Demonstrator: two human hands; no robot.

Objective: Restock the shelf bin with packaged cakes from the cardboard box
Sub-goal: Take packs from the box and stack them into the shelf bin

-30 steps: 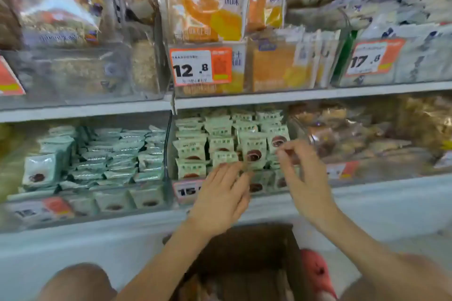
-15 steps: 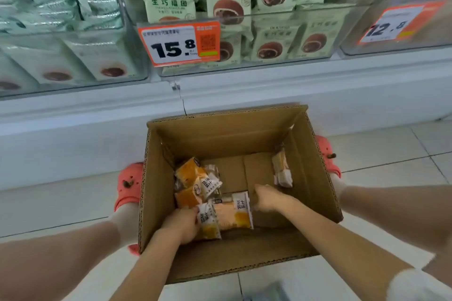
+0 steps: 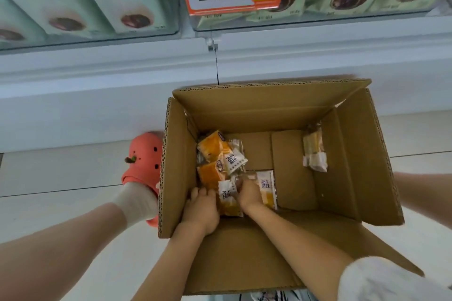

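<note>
both hands, left [image 3: 201,210] & right [image 3: 248,194], reach down in the open brown cardboard box [image 3: 347,166], fingers curled grasping orange-white packaged cakes [image 3: 227,199] at its bottom, prob gathering a batch for the shelf bin.

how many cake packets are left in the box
5 visible: two stacked by the left wall, two under the hands, one alone at right. More may be hidden.
</note>
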